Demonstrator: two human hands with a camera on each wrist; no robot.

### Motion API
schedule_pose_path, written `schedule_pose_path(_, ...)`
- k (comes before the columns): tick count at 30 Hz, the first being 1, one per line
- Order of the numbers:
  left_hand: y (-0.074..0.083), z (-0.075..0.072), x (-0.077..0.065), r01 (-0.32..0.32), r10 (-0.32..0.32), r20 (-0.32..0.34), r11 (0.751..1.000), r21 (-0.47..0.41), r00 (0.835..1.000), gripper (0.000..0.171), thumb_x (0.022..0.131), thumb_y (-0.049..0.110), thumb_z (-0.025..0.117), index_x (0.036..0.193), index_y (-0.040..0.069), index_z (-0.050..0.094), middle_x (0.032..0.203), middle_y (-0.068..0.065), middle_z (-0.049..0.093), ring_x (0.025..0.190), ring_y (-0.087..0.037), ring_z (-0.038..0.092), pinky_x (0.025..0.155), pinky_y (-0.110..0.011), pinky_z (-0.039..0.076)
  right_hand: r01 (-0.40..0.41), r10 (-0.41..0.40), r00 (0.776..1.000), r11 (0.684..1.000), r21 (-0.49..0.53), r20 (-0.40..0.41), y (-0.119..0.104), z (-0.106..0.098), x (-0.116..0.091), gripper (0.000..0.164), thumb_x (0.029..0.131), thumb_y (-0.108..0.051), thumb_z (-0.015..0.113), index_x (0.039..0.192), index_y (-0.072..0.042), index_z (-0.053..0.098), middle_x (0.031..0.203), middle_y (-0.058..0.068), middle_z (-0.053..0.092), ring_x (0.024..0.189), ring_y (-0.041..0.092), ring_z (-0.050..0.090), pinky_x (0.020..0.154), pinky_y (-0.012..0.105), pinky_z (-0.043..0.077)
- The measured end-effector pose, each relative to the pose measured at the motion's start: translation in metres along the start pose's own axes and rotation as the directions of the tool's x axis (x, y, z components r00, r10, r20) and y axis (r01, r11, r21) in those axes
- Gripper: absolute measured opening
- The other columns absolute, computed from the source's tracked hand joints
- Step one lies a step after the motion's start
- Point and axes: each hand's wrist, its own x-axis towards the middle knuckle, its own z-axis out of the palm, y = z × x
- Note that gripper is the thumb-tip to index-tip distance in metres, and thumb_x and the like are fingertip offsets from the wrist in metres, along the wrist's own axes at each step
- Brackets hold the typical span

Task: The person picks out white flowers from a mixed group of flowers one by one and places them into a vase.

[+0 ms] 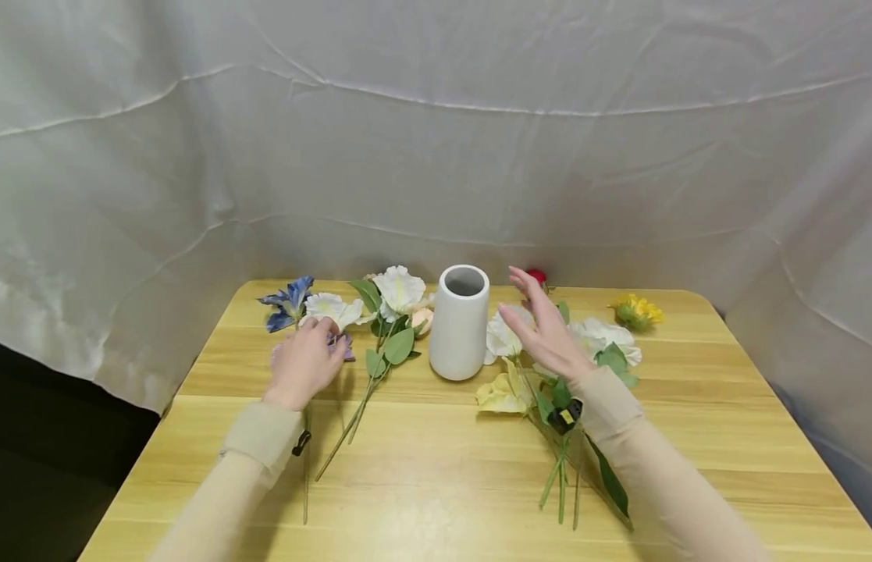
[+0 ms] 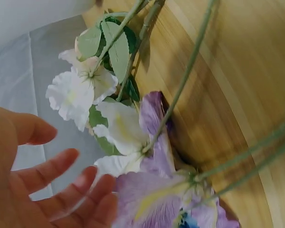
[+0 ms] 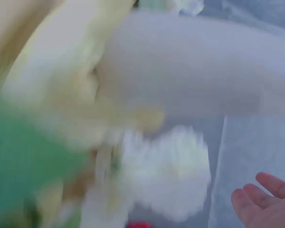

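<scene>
A white vase (image 1: 459, 328) stands upright mid-table. To its left, my left hand (image 1: 305, 361) is over a purple flower (image 2: 152, 199) and a white flower (image 1: 333, 309); in the left wrist view its fingers are loosely bent beside the petals, with nothing between them. A blue flower (image 1: 290, 303) lies just beyond that hand. My right hand (image 1: 548, 332), fingers extended and thumb apart, hovers right of the vase above a yellow flower (image 1: 504, 390) and a white flower (image 1: 502, 337). Blur softens the flowers in the right wrist view.
White flowers with green leaves (image 1: 399, 346) lie left of the vase, stems toward the front. Farther right are a large white flower (image 1: 607, 337) and a yellow bloom (image 1: 638, 312). A red flower (image 1: 537, 276) shows behind my right hand. Grey cloth (image 1: 436, 172) hangs behind the wooden table (image 1: 421, 484).
</scene>
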Motion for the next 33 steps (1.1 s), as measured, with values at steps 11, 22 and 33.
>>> schedule_pose_path(11,-0.002,0.011,0.008,0.086,-0.088,0.226,0.996,0.018,0.970,0.033,0.093,0.030,0.051,0.108,0.002,0.060,0.100,-0.018,0.062,0.084,-0.035,0.059,0.069,-0.051,0.052,-0.116,0.116,0.993,0.950,0.289,0.018,-0.043,0.034,0.016,0.072,0.090,-0.015,0.062,0.147,-0.006,0.019,0.141,0.023,0.037,0.132,0.036,0.034,0.111,0.054,0.027)
schedule_pose_path(22,-0.004,0.024,0.010,0.118,-0.095,0.335,0.992,-0.051,0.938,0.020,0.094,0.025,0.051,0.087,0.009,0.061,0.069,-0.005,0.053,0.062,-0.021,0.049,0.052,-0.032,0.041,-0.075,0.092,0.994,0.967,0.243,-0.058,-0.019,0.059,0.021,0.079,0.082,-0.027,0.073,0.145,-0.016,0.027,0.136,0.007,0.046,0.123,0.026,0.045,0.105,0.052,0.034)
schedule_pose_path(33,-0.010,0.031,0.014,0.131,-0.081,0.308,0.981,-0.144,0.948,0.021,0.091,0.013,0.053,0.090,0.003,0.071,0.070,-0.008,0.060,0.051,-0.015,0.046,0.045,-0.027,0.039,-0.077,0.100,0.990,0.975,0.208,-0.102,-0.014,0.066,0.018,0.079,0.080,-0.038,0.073,0.144,-0.024,0.029,0.132,-0.002,0.048,0.119,0.019,0.048,0.101,0.048,0.040)
